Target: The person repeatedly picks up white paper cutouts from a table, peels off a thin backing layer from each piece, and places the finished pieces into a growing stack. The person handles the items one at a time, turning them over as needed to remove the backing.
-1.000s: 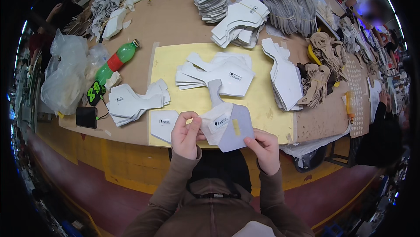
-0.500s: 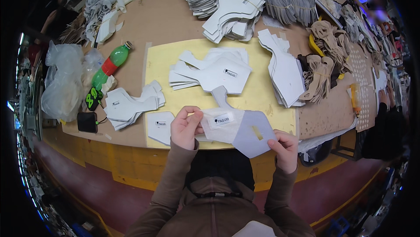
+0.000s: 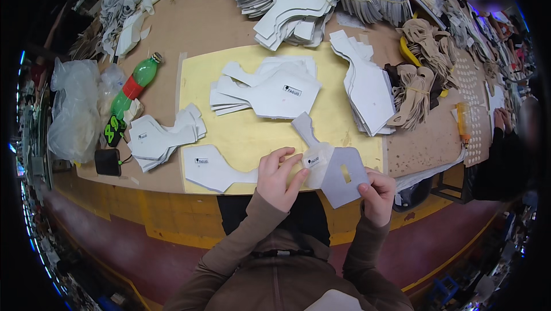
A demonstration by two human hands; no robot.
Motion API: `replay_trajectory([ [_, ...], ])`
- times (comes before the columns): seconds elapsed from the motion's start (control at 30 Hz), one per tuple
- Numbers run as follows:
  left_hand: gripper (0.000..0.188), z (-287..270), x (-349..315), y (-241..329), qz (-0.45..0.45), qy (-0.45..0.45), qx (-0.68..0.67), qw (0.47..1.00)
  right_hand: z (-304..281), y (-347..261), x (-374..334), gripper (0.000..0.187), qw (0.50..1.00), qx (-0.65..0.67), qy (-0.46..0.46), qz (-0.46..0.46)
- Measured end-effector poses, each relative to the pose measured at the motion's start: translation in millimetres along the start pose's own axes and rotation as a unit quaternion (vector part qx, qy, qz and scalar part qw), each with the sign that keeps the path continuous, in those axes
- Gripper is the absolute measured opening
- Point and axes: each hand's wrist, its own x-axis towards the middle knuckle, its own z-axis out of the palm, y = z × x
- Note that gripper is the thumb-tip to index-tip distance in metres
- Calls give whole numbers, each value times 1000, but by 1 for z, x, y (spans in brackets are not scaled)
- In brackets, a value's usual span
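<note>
My right hand (image 3: 379,197) pinches the lower right edge of a lilac-grey flat panel (image 3: 344,190), angular, with a narrow tail and a yellow slot-shaped mark. Over the panel's left part lies a whitish, translucent sheet (image 3: 314,176) bearing a small printed label. Fingers apart, my left hand (image 3: 278,180) is at this sheet's left edge; whether the fingertips touch it is hard to tell. A white cut piece (image 3: 206,174) with a similar label lies left of that hand, its tail end partly covered by it.
White cut pieces (image 3: 287,101) lie stacked on the yellow board (image 3: 252,156), with further stacks left (image 3: 152,144) and right (image 3: 370,95). Tan straps (image 3: 413,90) sit at right. A green bottle (image 3: 136,87), plastic bag (image 3: 74,110) and black wallet-like item (image 3: 107,162) stand at left.
My left hand has moved right and down, and its fingers have spread from a pinch. Less of the translucent sheet shows, and the white piece at left is more exposed. The panel has shifted slightly right.
</note>
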Motion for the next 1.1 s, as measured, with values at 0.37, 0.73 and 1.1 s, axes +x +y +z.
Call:
replay_trajectory([
  [0.37, 19, 7, 4, 2, -9, 20, -12, 1000, -12, 12, -8, 23, 998, -38, 33, 35],
  [0.73, 8, -3, 8, 9, -208, -44, -312, 926, -17, 19, -10, 24, 996, -52, 50, 43],
  [1.1, 16, -23, 22, 14, 165, 83, -3, 983, 6, 15, 22, 41, 959, -226, 101, -136],
])
